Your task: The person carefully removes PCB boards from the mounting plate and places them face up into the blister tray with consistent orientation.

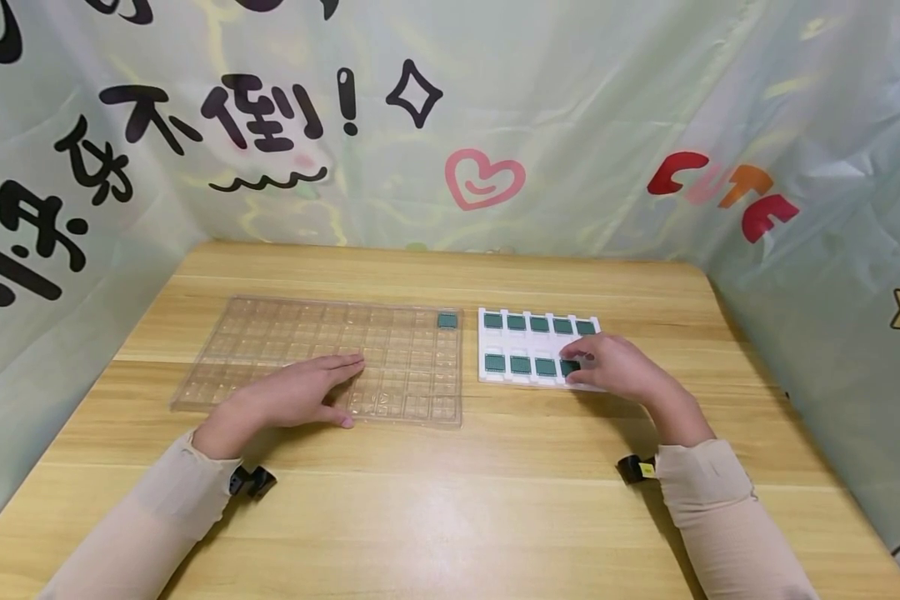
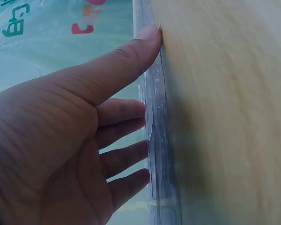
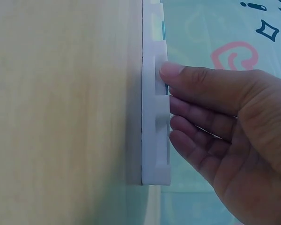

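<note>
My left hand (image 1: 296, 396) rests on a clear plastic compartment tray (image 1: 408, 367), fingers spread over its pockets. In the left wrist view the thumb (image 2: 147, 37) presses the tray's near edge. One green chip (image 1: 447, 321) sits in the tray's far right corner pocket. My right hand (image 1: 618, 367) is at the white tray (image 1: 528, 342), pinching a green chip (image 1: 568, 367) in the front row between thumb and index finger. The right wrist view shows the thumb (image 3: 171, 70) at a notch in the tray's wall; the index fingertip is hidden behind it.
The white tray holds two rows of green chips, such as the back-left one (image 1: 492, 321). Both trays lie side by side on a wooden table (image 1: 420, 500). A printed curtain (image 1: 570, 100) hangs around the table's back and sides.
</note>
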Demonstrator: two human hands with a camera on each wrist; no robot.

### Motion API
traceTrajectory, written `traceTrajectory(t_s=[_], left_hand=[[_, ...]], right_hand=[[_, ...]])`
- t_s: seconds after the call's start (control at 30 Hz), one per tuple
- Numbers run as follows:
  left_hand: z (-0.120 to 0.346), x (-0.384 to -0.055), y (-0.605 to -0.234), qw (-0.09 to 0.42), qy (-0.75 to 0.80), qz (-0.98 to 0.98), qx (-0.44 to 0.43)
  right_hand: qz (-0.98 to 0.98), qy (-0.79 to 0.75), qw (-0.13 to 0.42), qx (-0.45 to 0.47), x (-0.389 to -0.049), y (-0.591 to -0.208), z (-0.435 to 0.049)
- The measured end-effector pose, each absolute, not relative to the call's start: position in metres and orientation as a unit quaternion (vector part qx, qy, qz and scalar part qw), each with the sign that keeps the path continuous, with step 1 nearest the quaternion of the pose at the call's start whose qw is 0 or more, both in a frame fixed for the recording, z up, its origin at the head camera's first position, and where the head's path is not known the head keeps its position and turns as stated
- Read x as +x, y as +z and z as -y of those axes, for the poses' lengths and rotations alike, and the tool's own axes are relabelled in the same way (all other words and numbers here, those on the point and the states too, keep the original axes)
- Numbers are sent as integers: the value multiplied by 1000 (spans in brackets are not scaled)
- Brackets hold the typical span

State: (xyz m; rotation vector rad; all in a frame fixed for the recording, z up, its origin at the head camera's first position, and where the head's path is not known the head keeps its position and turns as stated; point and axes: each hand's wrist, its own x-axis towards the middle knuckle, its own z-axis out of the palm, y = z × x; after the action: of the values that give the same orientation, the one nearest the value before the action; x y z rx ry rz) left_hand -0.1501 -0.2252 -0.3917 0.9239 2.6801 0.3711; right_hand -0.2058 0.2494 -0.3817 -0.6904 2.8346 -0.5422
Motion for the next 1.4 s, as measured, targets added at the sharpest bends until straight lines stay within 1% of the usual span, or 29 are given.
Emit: traceTrajectory(t_s=[0.4,0.97,1.4], left_hand=[[226,-149,-396,144,130,-928,317],[225,-151,-393,150,134,-928,315],[225,-152,-390,149,135,-928,314]], right_hand=[[-952,-170,88,-237,-206,-385,-250],[-948,-193,94,-235,-206,-381,-253],[-947,-214,108,-216,-205,-375,-248]])
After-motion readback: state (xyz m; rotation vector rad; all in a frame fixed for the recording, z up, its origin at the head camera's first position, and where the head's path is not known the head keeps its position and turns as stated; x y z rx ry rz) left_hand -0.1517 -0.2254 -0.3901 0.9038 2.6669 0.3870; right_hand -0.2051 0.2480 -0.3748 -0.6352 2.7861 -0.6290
